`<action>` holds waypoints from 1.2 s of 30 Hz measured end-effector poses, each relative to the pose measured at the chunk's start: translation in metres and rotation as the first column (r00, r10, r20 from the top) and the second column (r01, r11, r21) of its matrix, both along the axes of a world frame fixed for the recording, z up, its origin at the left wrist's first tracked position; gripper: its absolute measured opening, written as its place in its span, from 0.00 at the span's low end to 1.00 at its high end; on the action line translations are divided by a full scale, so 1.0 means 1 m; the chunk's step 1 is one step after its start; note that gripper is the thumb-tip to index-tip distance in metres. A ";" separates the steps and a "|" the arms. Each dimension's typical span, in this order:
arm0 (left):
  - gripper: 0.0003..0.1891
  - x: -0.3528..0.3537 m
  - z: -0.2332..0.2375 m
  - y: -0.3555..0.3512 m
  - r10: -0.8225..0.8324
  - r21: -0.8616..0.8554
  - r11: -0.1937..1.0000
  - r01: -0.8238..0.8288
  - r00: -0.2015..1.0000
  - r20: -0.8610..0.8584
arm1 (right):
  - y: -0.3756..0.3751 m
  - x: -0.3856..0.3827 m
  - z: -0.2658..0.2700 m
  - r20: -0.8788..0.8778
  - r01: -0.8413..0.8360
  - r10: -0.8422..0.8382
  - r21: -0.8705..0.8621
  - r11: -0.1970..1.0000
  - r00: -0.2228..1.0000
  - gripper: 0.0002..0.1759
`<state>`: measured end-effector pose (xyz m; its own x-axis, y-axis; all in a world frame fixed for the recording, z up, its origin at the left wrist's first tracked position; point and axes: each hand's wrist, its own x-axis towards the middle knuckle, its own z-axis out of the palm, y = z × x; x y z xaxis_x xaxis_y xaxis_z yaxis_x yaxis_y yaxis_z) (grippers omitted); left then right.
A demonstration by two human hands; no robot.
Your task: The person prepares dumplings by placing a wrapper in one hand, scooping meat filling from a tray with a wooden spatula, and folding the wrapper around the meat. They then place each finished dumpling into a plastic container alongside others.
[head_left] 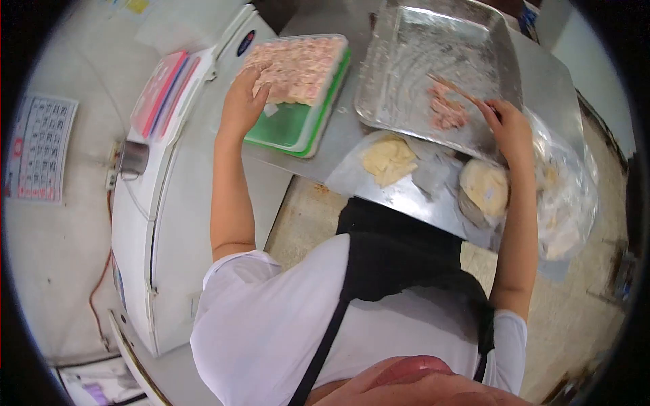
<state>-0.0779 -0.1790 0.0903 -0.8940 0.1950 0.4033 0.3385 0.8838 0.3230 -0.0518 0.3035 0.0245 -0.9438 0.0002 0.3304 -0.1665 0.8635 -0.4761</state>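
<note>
My left hand [247, 98] reaches over a shallow plastic tray [281, 128] with a green base, its fingers at the rows of small pale pink pieces [301, 64] that fill most of it. My right hand [504, 122] holds a thin stick [460, 93] whose tip is over a metal pan [396, 68]. Under the stick lies a small heap of pink minced filling [447, 110]. Below the pan are a pile of pale yellow wrappers [389, 159] on plastic film and a round stack of wrappers [485, 187].
Clear plastic bags [558, 216] with pale contents lie at the table's right corner. A white freezer [183, 203] stands at the left, with coloured plastic trays [162, 95] and a metal cup [133, 160] on it. A calendar [42, 149] hangs on the wall.
</note>
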 end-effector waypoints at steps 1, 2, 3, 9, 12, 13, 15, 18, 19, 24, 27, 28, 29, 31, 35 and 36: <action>0.20 0.006 -0.001 0.018 -0.064 0.035 0.997 0.065 0.997 -0.040 | 0.000 0.001 0.001 0.011 0.012 -0.013 0.023 1.000 1.000 0.20; 0.18 0.012 -0.001 0.036 -0.125 0.067 0.989 0.130 0.989 -0.082 | 0.000 0.002 0.002 0.020 0.023 -0.024 0.045 0.999 1.000 0.20; 0.18 0.018 0.002 0.058 -0.153 0.071 0.985 0.158 0.986 -0.070 | 0.001 0.002 0.002 0.032 0.052 -0.053 0.047 0.998 0.998 0.20; 0.10 0.070 -0.022 0.156 -0.530 0.118 0.844 0.524 0.847 0.031 | 0.002 0.002 -0.002 -0.009 0.030 -0.030 0.073 0.997 1.000 0.21; 0.10 0.086 -0.043 0.175 -0.539 0.205 0.840 0.502 0.812 0.222 | 0.002 0.003 -0.002 -0.011 0.044 -0.043 0.082 0.996 0.999 0.22; 0.10 0.089 -0.048 0.178 -0.504 0.202 0.863 0.463 0.820 0.271 | 0.003 0.002 -0.003 -0.008 0.047 -0.047 0.086 0.995 0.999 0.22; 0.10 0.092 -0.062 0.184 -0.468 0.199 0.883 0.425 0.823 0.322 | 0.003 0.001 -0.006 -0.056 0.028 -0.024 0.080 0.996 0.998 0.22; 0.11 0.091 -0.091 0.186 -0.475 -0.013 0.875 0.484 0.863 0.171 | 0.003 0.003 -0.005 -0.034 0.022 -0.020 0.058 0.998 0.999 0.22; 0.11 0.088 -0.099 0.186 -0.475 -0.029 0.876 0.482 0.871 0.123 | 0.002 0.004 -0.004 -0.035 0.020 -0.018 0.061 0.998 0.999 0.22; 0.11 0.078 -0.079 0.179 -0.413 0.246 0.905 0.347 0.858 0.306 | 0.003 0.003 -0.005 -0.046 0.017 -0.014 0.070 0.997 0.999 0.21; 0.12 0.065 -0.073 0.166 -0.554 0.836 0.544 0.063 0.775 0.302 | 0.002 0.003 -0.002 -0.021 0.015 -0.013 0.071 0.997 1.000 0.20; 0.12 0.063 -0.068 0.166 -0.551 0.841 0.539 0.058 0.779 0.299 | 0.001 0.003 0.000 -0.020 0.007 -0.005 0.078 0.997 1.000 0.20; 0.12 0.059 -0.065 0.166 -0.603 0.941 0.320 -0.110 0.743 0.291 | 0.001 0.003 0.001 0.002 0.006 -0.006 0.076 0.997 1.000 0.20; 0.13 0.057 -0.059 0.168 -0.694 0.954 -0.018 -0.299 0.691 0.203 | 0.001 0.003 0.002 0.025 -0.003 0.000 0.083 0.997 1.000 0.19; 0.15 0.045 -0.085 0.161 -0.676 0.988 0.065 -0.137 0.722 0.144 | -0.001 0.002 0.002 -0.002 0.003 -0.003 0.125 0.992 1.000 0.19; 0.17 0.043 -0.083 0.161 -0.654 0.981 0.107 -0.163 0.731 0.193 | -0.002 0.003 0.002 0.007 0.018 -0.019 0.136 0.991 1.000 0.19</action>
